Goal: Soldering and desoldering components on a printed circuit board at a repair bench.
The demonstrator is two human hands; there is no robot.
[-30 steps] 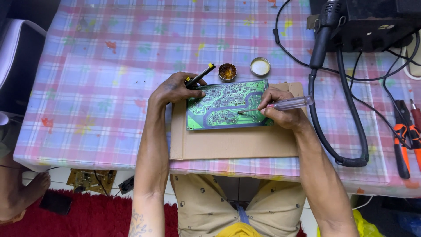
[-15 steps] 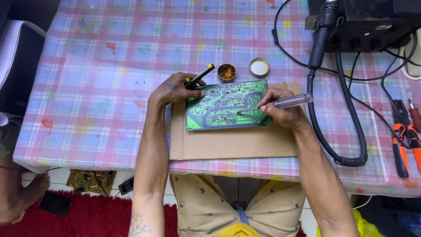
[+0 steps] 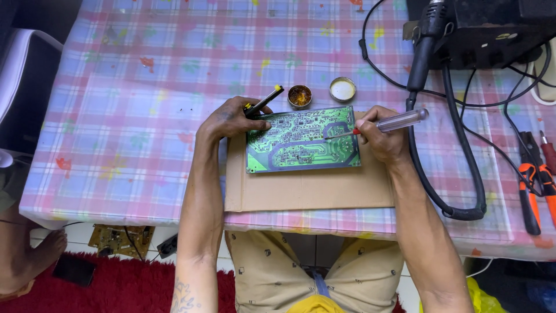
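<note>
A green circuit board [image 3: 301,140] lies solder side up on a sheet of brown cardboard [image 3: 307,188] at the table's near edge. My left hand [image 3: 231,119] presses on the board's upper left corner and also grips a black and yellow tool [image 3: 264,100] that points up and right. My right hand [image 3: 379,136] holds a screwdriver with a clear handle [image 3: 399,121]; its thin shaft reaches left onto the board's right part.
A small open tin [image 3: 299,95] and its lid [image 3: 343,89] sit just beyond the board. A black station [image 3: 492,29] with a hot-air handle [image 3: 425,43] and thick cable [image 3: 463,174] stands at the right. Orange-handled pliers [image 3: 530,185] lie at the far right. The table wears a plaid cloth [image 3: 127,116].
The screwdriver tip has shifted a little to the right along the board. My left hand and the board stay where they were.
</note>
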